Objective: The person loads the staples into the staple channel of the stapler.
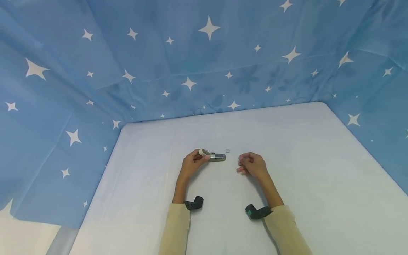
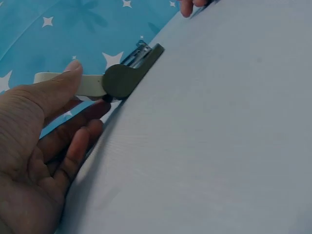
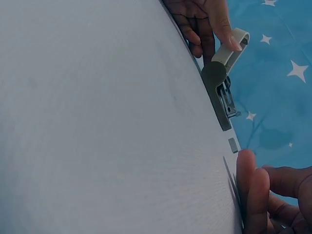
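A small stapler [image 1: 218,158] with an olive-green base and a cream top arm lies on the white table, its top swung back so the metal magazine [image 3: 227,100] shows. My left hand [image 1: 190,165] pinches the cream top arm [image 2: 91,85] between thumb and fingers. Just beyond the stapler's front end lies a short grey strip of staples [image 1: 227,151], flat on the table. To the right of both, my right hand [image 1: 254,165] rests by the tabletop with loosely bent fingers [image 3: 257,197], and I see nothing in it.
The white tabletop [image 1: 153,166] stretches out around the hands. Blue cloth with white stars [image 1: 204,63] hangs behind it and along its sides. A dark wrist camera [image 1: 194,203] sits on the left wrist, another camera [image 1: 256,211] on the right.
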The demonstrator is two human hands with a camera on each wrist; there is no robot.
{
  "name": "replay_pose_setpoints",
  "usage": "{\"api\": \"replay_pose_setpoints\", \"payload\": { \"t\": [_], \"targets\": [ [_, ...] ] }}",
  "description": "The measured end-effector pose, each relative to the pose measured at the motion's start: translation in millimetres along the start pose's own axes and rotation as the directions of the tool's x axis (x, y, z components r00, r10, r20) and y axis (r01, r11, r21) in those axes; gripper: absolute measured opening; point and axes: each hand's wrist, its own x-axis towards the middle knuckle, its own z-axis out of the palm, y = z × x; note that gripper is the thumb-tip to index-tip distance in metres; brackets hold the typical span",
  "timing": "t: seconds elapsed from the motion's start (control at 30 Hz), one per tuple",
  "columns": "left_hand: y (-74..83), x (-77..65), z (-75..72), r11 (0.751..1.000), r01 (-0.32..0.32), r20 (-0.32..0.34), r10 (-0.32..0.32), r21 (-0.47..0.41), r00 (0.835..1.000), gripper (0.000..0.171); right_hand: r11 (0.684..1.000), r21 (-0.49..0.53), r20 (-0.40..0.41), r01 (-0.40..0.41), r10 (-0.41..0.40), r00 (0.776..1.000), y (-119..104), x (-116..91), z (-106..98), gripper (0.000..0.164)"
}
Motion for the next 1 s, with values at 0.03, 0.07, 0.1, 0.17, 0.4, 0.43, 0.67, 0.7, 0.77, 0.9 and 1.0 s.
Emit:
{"api": "replay_pose_setpoints", "payload": {
  "t": [0.03,0.07,0.1,0.17,0.4,0.43,0.67,0.7,0.77,0.9,1.0],
  "targets": [
    [-0.7,0.1,0.3,1.0,0.001,-0.007,-0.001,0.007,1.0,0.035,1.0,-0.003,-0.004,-0.005,0.005,1.0,-1.2,0.3,0.3,0.031],
    [-1.4,0.2,0.6,1.0,0.004,-0.014,-0.004,0.016,1.0,0.036,1.0,-0.008,-0.006,-0.01,0.01,1.0,-2.3,0.8,0.6,0.031],
    [-1.9,0.2,0.8,1.0,0.003,-0.021,-0.003,0.023,1.0,0.036,1.0,-0.018,-0.01,-0.015,0.015,1.0,-3.4,1.4,1.0,0.03],
    [-2.2,0.0,0.8,1.0,0.005,-0.031,-0.004,0.027,1.0,0.037,0.998,-0.061,-0.019,-0.016,0.015,1.0,-5.9,3.1,1.5,0.03],
    [-3.5,1.4,1.6,1.0,0.005,-0.042,-0.005,0.015,0.999,0.036,0.978,-0.208,-0.006,0.013,-0.015,1.0,-12.7,13.5,3.5,0.032],
    [-3.7,2.1,2.2,1.0,0.004,-0.04,-0.003,0.013,0.999,0.037,0.971,-0.235,-0.002,0.031,-0.032,0.999,-13.4,15.5,3.4,0.032],
    [-3.1,4.1,4.8,1.0,-0.022,-0.04,0.022,-0.001,0.999,0.038,0.948,-0.277,0.07,0.154,-0.14,0.988,-20.1,31.6,6.3,0.029],
    [-3.5,3.9,4.6,1.0,-0.021,-0.042,0.021,-0.001,0.999,0.037,0.944,-0.286,0.078,0.167,-0.151,0.985,-21.4,33.8,7.5,0.03],
    [-4.2,3.2,3.8,1.0,-0.019,-0.047,0.019,0.0,0.999,0.035,0.934,-0.308,0.088,0.18,-0.16,0.983,-23.9,37.9,10.6,0.032],
    [-5.3,1.2,2.3,1.0,-0.023,-0.047,0.022,-0.004,0.999,0.032,0.918,-0.346,0.103,0.196,-0.171,0.98,-26.0,44.1,17.3,0.033],
    [-4.9,0.2,1.6,1.0,-0.028,-0.042,0.027,-0.01,0.999,0.032,0.909,-0.368,0.092,0.198,-0.177,0.98,-25.9,47.4,21.6,0.032]
  ]
}}
